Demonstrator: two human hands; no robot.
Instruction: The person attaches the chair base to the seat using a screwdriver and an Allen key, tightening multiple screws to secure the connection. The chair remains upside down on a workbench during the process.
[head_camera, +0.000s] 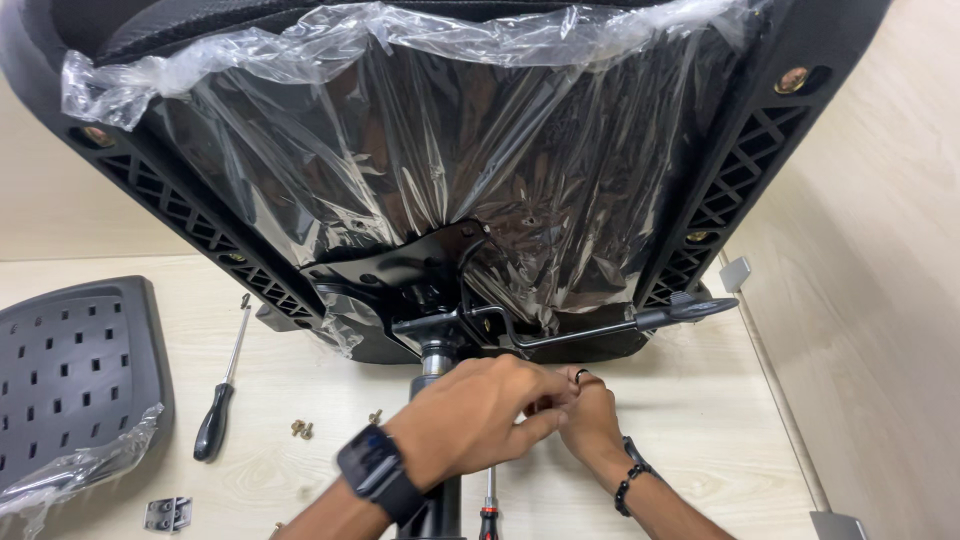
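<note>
Two hands meet at lower centre over a pale wooden floor beside a light wood wall panel: the left hand (475, 415), wearing one watch, and the right hand (590, 415), fingers curled together; whatever they pinch is hidden. Just above stands one upturned chair seat (420, 150), plastic-wrapped. Two screwdrivers (222, 400) lie on the floor, with one perforated panel (75, 370) at left.
</note>
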